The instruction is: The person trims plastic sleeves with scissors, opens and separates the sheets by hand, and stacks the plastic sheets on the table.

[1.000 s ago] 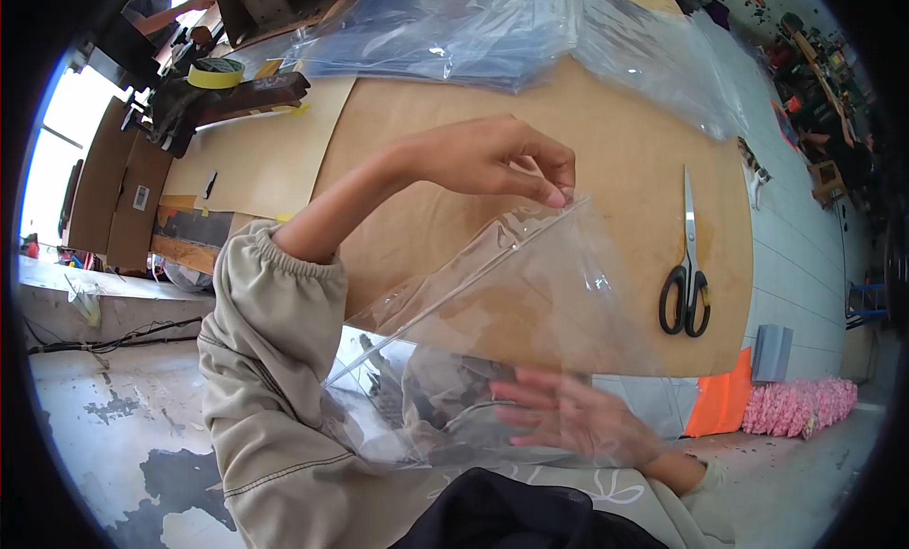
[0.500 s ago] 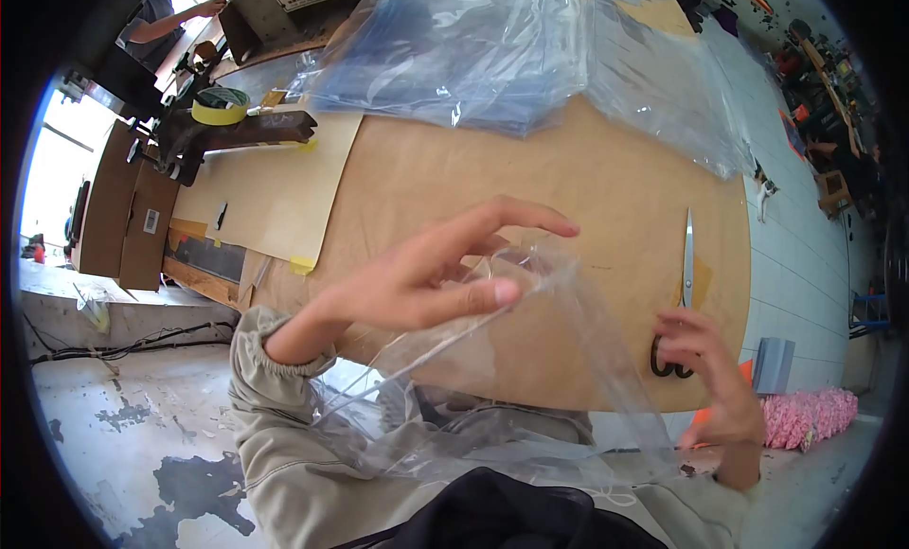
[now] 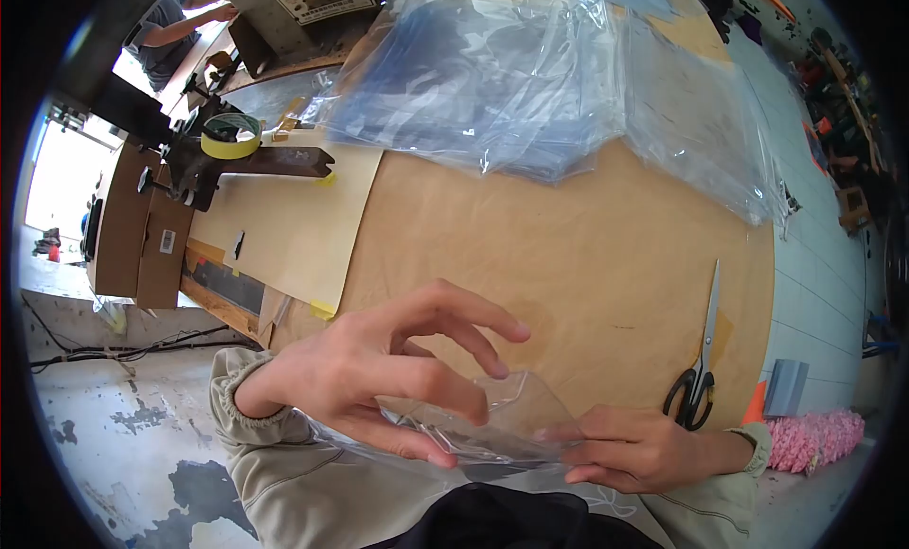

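A clear plastic bag [image 3: 516,412] hangs between my hands, over my lap at the table's near edge. My left hand [image 3: 398,379] has its thumb and index finger around the bag's left part, with the other fingers bent above it. At the bag's right side, my right hand [image 3: 639,447] pinches the edge between thumb and fingers. The lower part of the bag is hard to make out against my clothes. Just beyond my right hand, black-handled scissors [image 3: 703,360] lie on the brown-paper-covered table [image 3: 530,237].
Stacked clear plastic bags [image 3: 492,85] cover the far side, with more plastic [image 3: 696,123] to their right. A dark metal machine arm [image 3: 275,161] carries a yellow tape roll [image 3: 232,147] at left. A small cutter [image 3: 238,244] lies on pale board. Another person [image 3: 170,38] works at far left.
My right hand has come left and taken the bag's edge. My left hand has lowered toward me, and the bag is now lower and bunched smaller. The scissors have stayed on the table.
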Tool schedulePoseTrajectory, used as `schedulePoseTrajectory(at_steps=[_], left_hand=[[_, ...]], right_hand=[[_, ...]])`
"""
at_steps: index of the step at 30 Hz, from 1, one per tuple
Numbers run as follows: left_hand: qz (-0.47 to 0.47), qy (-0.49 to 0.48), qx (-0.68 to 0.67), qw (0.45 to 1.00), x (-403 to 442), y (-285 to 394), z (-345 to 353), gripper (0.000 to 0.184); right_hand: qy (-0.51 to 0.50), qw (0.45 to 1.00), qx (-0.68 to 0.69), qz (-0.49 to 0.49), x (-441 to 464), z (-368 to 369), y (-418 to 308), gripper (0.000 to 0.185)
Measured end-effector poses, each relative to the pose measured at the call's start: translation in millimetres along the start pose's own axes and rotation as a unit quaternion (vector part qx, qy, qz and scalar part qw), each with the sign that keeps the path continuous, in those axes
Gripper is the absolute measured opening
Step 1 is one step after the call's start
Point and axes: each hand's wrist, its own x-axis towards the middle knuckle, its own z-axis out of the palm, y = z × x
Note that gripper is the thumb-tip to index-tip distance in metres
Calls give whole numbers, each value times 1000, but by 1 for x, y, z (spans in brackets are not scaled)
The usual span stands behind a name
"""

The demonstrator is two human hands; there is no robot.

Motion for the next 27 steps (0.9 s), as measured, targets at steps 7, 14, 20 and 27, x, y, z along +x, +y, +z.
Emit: schedulePoseTrajectory(at_steps=[7, 14, 20, 27], left_hand=[[4, 6, -14, 1000, 6, -2, -7, 42], [-107, -46, 19, 993, 6, 0, -19, 36], [-371, -41, -13, 928, 32, 24, -30, 16], [-453, -178, -7, 873, 37, 34, -40, 21]], right_hand=[[8, 997, -57, -50, 5, -2, 4, 16], [2, 994, -71, -83, 11, 6, 13, 22], [-1, 988, -110, -107, 17, 8, 9, 22], [3, 991, -85, -106, 16, 12, 9, 21]])
